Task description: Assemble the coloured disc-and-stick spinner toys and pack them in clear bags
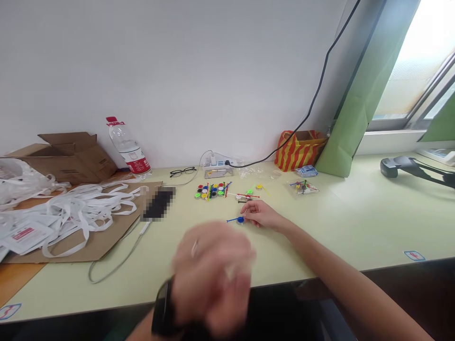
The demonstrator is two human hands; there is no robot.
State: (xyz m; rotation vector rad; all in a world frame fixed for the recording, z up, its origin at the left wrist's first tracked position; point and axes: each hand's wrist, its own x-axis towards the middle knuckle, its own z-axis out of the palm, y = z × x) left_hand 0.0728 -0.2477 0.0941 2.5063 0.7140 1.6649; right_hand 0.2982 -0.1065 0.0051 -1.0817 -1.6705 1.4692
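Observation:
My left hand [213, 270], wearing a dark watch and a ring, is raised close to the camera in front of the desk. Motion smears its fingers, so whether it holds anything does not show. Over the desk my right hand [263, 214] rests with curled fingers, its fingertips at the edge of a small blue disc [240, 219] with a thin blue stick pointing left. Just beyond it lie red, white and green pieces [245, 196]. A yellow disc [259, 187] with a yellow stick is farther back. Rows of coloured discs and sticks [213, 190] sit to the left.
A bag of coloured pieces [304, 187] lies at right, near a striped bag [300, 150]. Along the wall are glasses [183, 171], a power strip [216, 162] and a tilted bottle [130, 149]. White straps cover cardboard [106, 248] at left, beside a phone [159, 204] with a cable.

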